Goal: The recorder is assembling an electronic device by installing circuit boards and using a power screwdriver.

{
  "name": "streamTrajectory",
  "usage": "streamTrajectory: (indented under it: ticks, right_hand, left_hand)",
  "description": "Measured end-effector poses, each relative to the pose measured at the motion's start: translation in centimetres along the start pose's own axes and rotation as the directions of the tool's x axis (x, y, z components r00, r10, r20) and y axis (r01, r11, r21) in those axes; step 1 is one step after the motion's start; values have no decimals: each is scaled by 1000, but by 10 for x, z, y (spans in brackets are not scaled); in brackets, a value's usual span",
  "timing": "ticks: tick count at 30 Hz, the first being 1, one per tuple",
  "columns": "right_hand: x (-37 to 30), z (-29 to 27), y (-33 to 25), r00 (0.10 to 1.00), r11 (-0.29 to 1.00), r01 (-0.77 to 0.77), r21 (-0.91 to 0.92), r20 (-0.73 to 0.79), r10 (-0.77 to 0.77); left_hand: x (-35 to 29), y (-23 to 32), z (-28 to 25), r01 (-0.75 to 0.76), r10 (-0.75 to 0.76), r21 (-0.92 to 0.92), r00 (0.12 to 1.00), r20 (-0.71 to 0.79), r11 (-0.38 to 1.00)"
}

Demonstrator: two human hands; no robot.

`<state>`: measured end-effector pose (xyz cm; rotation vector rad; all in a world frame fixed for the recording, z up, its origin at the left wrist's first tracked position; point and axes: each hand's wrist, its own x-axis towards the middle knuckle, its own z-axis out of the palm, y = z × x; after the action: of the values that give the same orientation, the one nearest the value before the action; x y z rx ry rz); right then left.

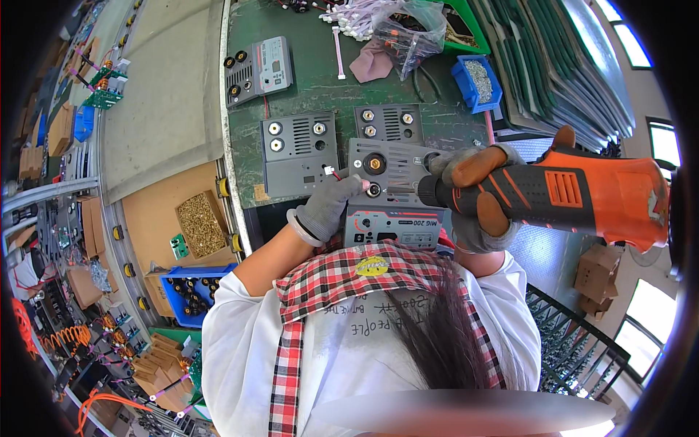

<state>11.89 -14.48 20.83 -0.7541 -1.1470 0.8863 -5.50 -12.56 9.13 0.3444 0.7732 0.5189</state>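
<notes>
A grey welder front panel with slots, round sockets and a lower control face lies in front of me. On its left side my left hand, in a grey glove, grips the edge, one bare fingertip beside the lower black socket. A small white connector on wires sticks out near that hand. My right hand, in a grey glove with brown finger covers, is wrapped round the front of an orange and black cordless drill. The drill's black nose reaches the panel's right side; its tip is hidden.
More grey panels lie on the green bench. Behind them are white cables, a pink cloth, pliers and a blue bin of small metal parts. On the left stand a brass-parts box and a blue tray.
</notes>
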Motion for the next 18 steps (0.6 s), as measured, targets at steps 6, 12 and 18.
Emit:
streamTrajectory:
  ticks: [6, 12, 18]
  right_hand:
    - [-3, -12, 1, 995, 999, -29, -18, 96, 31]
    - [-6, -6, -5, 973, 990, -143, -7, 183, 142]
    - [-7, -15, -5, 972, 982, -187, 33, 150, 180]
  left_hand:
    - [-6, 2, 16, -2, 2, -23, 999, -34, 1000]
    - [-2, -7, 12, -30, 30, 47, 999, -16, 998]
    - [0, -13, 17, -39, 41, 68, 999, -29, 997]
